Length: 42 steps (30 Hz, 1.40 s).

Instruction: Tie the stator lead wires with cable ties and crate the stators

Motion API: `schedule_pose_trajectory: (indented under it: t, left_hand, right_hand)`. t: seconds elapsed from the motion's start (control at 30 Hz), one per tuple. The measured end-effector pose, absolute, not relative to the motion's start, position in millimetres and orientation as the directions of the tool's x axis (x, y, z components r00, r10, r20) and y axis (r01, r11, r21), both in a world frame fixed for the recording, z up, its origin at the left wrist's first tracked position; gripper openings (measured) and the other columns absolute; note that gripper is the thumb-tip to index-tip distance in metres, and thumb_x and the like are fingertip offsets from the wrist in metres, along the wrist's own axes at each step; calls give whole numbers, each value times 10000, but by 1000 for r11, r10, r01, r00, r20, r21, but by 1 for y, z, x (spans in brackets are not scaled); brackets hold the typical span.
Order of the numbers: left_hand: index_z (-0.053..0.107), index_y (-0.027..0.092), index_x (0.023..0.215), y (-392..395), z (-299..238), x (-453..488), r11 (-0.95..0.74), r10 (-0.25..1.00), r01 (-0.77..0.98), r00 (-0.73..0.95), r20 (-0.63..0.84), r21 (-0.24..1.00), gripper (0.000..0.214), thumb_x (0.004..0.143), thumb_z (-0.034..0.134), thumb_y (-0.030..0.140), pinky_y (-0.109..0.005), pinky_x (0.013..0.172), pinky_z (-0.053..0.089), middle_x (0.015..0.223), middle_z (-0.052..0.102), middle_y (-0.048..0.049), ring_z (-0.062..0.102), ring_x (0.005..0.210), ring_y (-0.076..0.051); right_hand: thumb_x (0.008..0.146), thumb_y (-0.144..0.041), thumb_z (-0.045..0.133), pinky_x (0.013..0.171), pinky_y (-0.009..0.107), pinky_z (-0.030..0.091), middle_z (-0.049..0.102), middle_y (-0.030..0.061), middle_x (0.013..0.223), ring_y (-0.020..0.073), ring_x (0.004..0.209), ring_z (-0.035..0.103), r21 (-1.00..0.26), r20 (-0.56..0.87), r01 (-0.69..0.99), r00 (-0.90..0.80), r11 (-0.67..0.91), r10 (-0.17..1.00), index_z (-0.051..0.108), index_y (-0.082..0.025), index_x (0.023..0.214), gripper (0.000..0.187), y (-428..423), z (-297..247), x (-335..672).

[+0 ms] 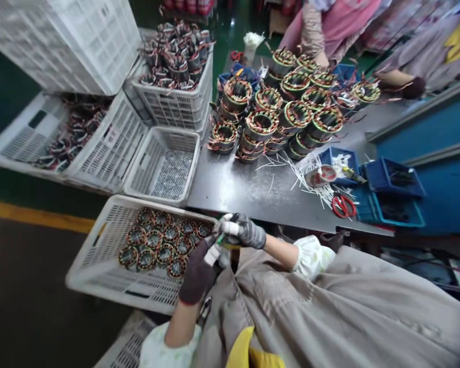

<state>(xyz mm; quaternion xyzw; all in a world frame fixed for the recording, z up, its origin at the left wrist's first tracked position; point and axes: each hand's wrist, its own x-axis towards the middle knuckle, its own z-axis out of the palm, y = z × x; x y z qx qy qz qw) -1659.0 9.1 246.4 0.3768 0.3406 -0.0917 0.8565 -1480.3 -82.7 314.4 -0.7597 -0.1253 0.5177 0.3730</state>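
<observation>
Left hand (198, 273) and right hand (245, 231), gloved, together, clamped on a green-and-white lead (223, 239), above a white plastic crate (99, 250) of wound stators (157, 245), lower left of frame.

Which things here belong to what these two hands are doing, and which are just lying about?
Part of the work:
Gloved left hand and right hand, gripping a small green-and-yellow piece
Wound stators in the white crate under the hands

Just lying about:
Red-handled scissors
White sleeving offcuts
Blue bins
Stacked stators
</observation>
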Motion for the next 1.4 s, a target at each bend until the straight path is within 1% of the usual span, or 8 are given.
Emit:
schedule_pose_trajectory:
  t: [0.07,0.13,0.27,0.43,0.6,0.7,1.03,1.4]
  left_hand:
    - [752,229,1091,25,239,-1623,366,343,430,762,-549,825,350,895,728,518,-468,1030,571,1136,802,-109,724,1113,-308]
    - [738,213,1151,42,234,-1585,-7,493,395,800,-341,918,345,960,659,490,-514,1112,536,1241,789,-143,719,1184,-320]
    - [726,203,1253,67,253,-1492,-511,424,120,897,128,851,323,1072,519,373,-523,1248,437,1267,791,-128,734,1202,-274]
    - [606,194,1487,91,308,-1343,-748,226,-71,907,354,660,433,1096,476,326,-549,1362,254,1430,728,-95,592,1448,-263]
    - [410,115,1642,103,325,-1195,-898,-143,-216,967,210,384,827,910,714,352,-612,1371,145,1697,455,-195,340,1630,-367]
    - [473,61,1579,101,316,-1133,-907,-305,-312,950,71,283,835,831,744,316,-619,1352,160,1616,541,-239,443,1558,-388]
    - [709,141,1322,108,291,-1080,-900,-402,-340,890,-216,274,654,688,794,281,-419,1074,510,1276,760,-194,707,1222,-345]
    - [741,111,1240,94,307,-1111,-900,-381,-300,893,-237,315,583,710,803,345,-451,1052,497,1167,771,-227,720,1148,-383]
  right_hand:
    - [981,-508,615,791,304,564,770,72,986,201,853,700,-599,-605,118,581,-792,544,796,-195,1176,411,-111,326,-1445]
    - [1028,-406,572,907,329,548,782,111,1107,235,980,722,-211,-577,390,691,-896,436,753,-211,1348,415,-139,332,-1404]
    - [1030,-255,553,899,354,521,787,200,1095,280,960,737,296,-617,445,764,-845,186,764,-142,1328,382,-191,334,-1331]
    - [1010,-192,535,898,379,530,795,196,1057,299,971,741,343,-606,406,784,-847,130,759,-134,1301,372,-227,345,-1279]
    - [1059,-305,483,1204,461,414,675,176,1467,311,1361,608,158,-183,613,789,-775,587,647,-148,1464,464,-196,378,-1206]
    - [1045,-479,549,1250,489,362,616,225,1537,344,1420,567,131,-48,682,730,-720,682,566,-76,1531,631,-150,389,-1148]
    - [982,-665,527,1157,642,342,795,251,1155,452,1162,708,392,-579,657,720,-644,382,815,-96,1106,650,-84,382,-1065]
    - [910,-650,663,1067,555,408,809,245,1036,421,1082,708,290,-711,829,521,-477,472,850,-73,1030,619,-96,406,-1063]
